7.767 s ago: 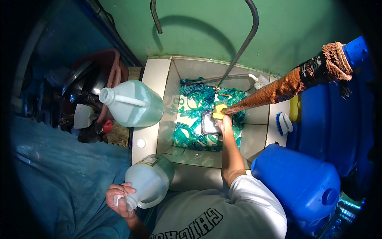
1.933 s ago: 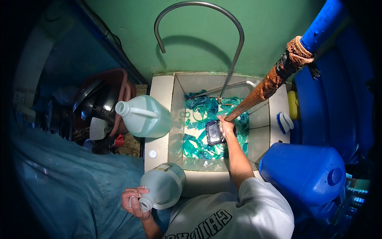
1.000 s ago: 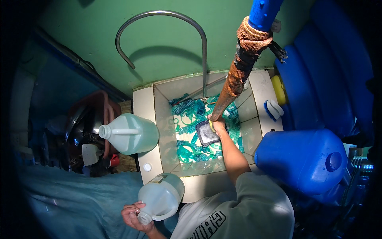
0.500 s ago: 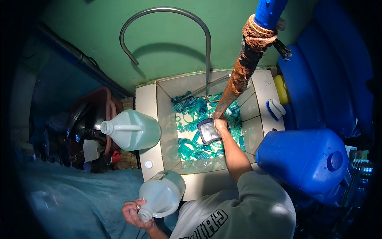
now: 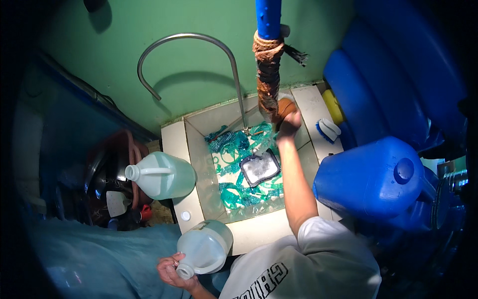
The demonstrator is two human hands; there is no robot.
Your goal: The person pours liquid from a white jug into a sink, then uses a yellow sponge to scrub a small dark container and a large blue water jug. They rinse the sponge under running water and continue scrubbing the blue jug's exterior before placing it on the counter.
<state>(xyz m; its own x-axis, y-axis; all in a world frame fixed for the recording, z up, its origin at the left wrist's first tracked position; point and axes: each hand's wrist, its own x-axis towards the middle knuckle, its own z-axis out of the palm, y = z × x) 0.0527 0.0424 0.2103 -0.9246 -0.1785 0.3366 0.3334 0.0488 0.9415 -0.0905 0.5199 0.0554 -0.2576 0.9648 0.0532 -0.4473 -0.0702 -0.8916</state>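
Observation:
My left hand grips the translucent jug near its open neck at the sink's front left. My right hand is closed and blurred beside the wrapped pipe, against a brown, rounded thing that I cannot make out clearly. A pale, watery streak falls below it. In the tiled sink a dark-rimmed square piece with a pale, wet middle lies on green-and-white patterned material. An upright jug of pale liquid stands on the left ledge.
A white cap and scrub brush lie on the ledges. A blue jerrycan is at right, before large blue containers. A curved faucet rises at the back. A tub of kitchenware and blue sheeting are left.
My right hand has moved from the dark-rimmed piece up and back beside the pipe, uncovering that piece. The view has shifted. My left hand still holds the jug.

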